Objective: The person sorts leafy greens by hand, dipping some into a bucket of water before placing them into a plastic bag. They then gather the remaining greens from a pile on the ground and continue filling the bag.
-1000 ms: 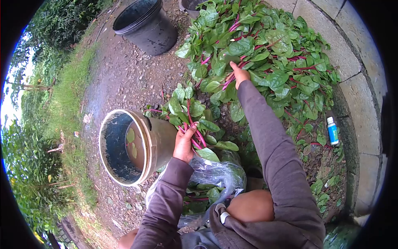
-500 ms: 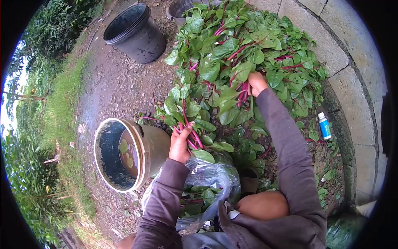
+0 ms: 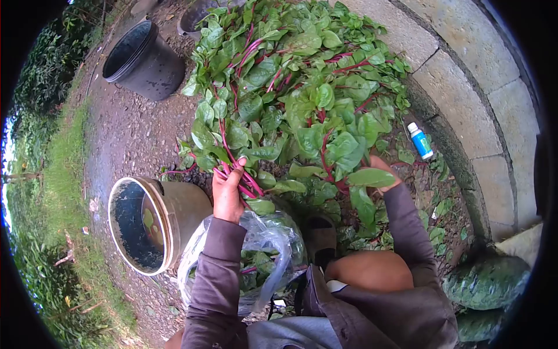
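Note:
My left hand (image 3: 228,195) is closed around a bunch of pinkish-red stems with green leaves, above a clear plastic bag (image 3: 273,232) that has leafy greens inside. At the right, my right hand (image 3: 383,173) grips another leafy bunch (image 3: 343,151); a broad leaf covers part of its fingers. Beyond both hands spreads a large heap of leafy greens (image 3: 302,46) with red stems.
A whitish bucket (image 3: 186,209) holding water and leaves lies tilted at the left. A black bucket (image 3: 154,67) and a dark basin (image 3: 189,23) stand farther off. A blue bottle (image 3: 421,142) is near the curved stone edging (image 3: 465,104).
My right hand has come back from the heap, lower in view and with a leafy bunch. My left hand still holds its stems. The whole view has shifted.

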The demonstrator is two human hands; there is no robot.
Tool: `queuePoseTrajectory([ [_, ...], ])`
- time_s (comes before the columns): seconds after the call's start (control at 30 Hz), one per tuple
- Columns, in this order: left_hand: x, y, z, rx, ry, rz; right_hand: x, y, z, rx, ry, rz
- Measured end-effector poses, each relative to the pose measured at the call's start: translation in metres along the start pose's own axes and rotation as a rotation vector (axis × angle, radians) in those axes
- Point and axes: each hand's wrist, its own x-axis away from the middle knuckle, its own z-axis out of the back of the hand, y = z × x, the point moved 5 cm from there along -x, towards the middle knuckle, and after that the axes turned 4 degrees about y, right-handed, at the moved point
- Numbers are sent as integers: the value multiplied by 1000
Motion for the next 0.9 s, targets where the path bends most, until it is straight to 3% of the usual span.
queuePoseTrajectory([
  [0.03,2,-1,-9,-26,-2,-9,-2,78,38,-743,137,-179],
  [0.07,7,0,-21,-37,21,-14,-26,151,77,-691,323,-211],
  [0.13,10,-8,-37,-96,11,-9,-50,199,144,683,745,146],
  [0.23,23,-10,-74,-103,-60,-28,0,118,107,645,917,262],
  [0.33,34,-19,-98,-89,-152,29,31,82,98,500,1037,289],
  [0.37,37,-27,-100,-102,-139,28,39,65,81,531,1064,439],
  [0.47,48,-61,-89,-107,-99,29,55,10,-12,748,771,582],
  [0.5,50,-75,-80,-98,-73,68,48,28,-31,704,698,519],
  [0.53,53,-84,-74,-111,-58,86,34,62,-40,946,581,450],
  [0.57,55,-91,-68,-125,-41,104,24,97,-42,1110,505,252],
  [0.67,55,-115,-52,-105,-1,176,6,117,-34,1280,674,227],
  [0.8,51,-123,-39,-108,19,222,-6,119,-17,1270,586,90],
  [0.9,45,-125,-35,-88,24,218,4,108,2,1120,633,156],
])
